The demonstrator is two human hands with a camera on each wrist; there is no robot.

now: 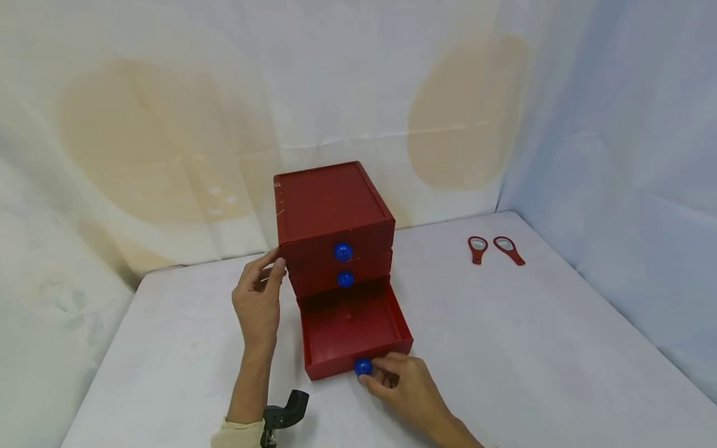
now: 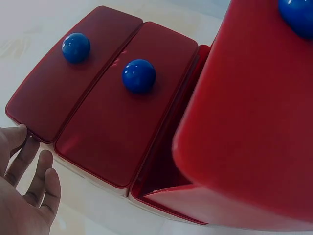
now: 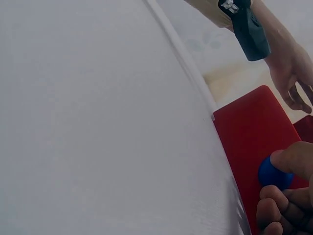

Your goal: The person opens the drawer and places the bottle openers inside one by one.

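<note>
Right hand (image 1: 404, 386) on bottom drawer's knob (image 1: 363, 366)

One red drawer box (image 1: 330, 208), three drawers (image 1: 350, 326), three blue knobs (image 1: 343, 251), two red bottle openers (image 1: 477, 249), two hands (image 1: 259, 298).

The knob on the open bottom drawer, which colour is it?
Blue. The knob, pinched by the right hand, shows best in the head view.

Red three-drawer box (image 1: 330, 205) upright mid-table, bottom drawer (image 1: 353, 330) pulled out, round blue knob (image 1: 363, 366) in front.
</note>
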